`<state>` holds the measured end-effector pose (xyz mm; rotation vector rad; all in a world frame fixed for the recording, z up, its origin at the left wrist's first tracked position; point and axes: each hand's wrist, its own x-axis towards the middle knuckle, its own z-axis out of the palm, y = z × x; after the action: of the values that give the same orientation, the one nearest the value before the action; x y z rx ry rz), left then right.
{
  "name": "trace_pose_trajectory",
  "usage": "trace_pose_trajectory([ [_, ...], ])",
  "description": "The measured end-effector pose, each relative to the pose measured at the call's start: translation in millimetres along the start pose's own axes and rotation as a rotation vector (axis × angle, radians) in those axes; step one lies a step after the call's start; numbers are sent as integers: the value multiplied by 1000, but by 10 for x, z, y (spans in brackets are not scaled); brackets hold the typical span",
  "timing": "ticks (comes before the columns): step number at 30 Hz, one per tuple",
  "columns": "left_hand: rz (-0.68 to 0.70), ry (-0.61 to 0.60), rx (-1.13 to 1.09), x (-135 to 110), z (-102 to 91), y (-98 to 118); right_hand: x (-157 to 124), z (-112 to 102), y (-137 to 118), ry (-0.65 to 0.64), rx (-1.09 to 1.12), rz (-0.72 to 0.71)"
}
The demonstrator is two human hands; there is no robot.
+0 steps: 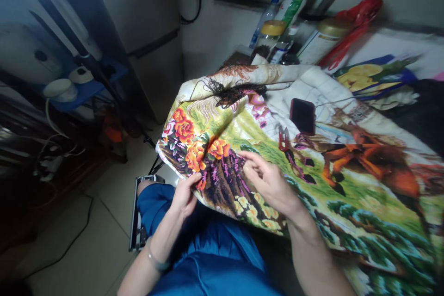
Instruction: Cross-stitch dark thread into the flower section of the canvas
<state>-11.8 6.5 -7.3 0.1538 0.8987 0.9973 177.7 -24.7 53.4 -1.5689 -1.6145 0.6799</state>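
A large embroidered cloth (347, 185) with flowers and horses lies spread over a table and hangs toward my lap. My left hand (184, 194) grips the cloth's near edge, thumb on top beside the orange flowers (194, 145). My right hand (267, 178) hovers over the purple and brown stitched patch, fingers curled in a pinch; what they hold is too small to make out. A tangle of dark thread (231, 90) lies at the cloth's far edge.
A dark phone (303, 115) and small red snips (283, 141) rest on the cloth. Bottles and jars (274, 32), a red plastic bag (354, 23) and a printed packet (374, 76) stand behind. A metal chair frame (137, 222) and cables sit on the tiled floor at left.
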Motion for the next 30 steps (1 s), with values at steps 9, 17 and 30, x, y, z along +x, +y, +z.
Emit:
trace_pose_trajectory([
  [9, -13, -8, -28, 10, -7, -6, -5, 591, 19, -90, 151, 74],
  [17, -10, -10, -36, 18, -15, -7, -29, 706, -3, -25, -73, -49],
  [30, 8, -2, -19, 37, -40, -28, -20, 748, -6, -31, -164, -42],
])
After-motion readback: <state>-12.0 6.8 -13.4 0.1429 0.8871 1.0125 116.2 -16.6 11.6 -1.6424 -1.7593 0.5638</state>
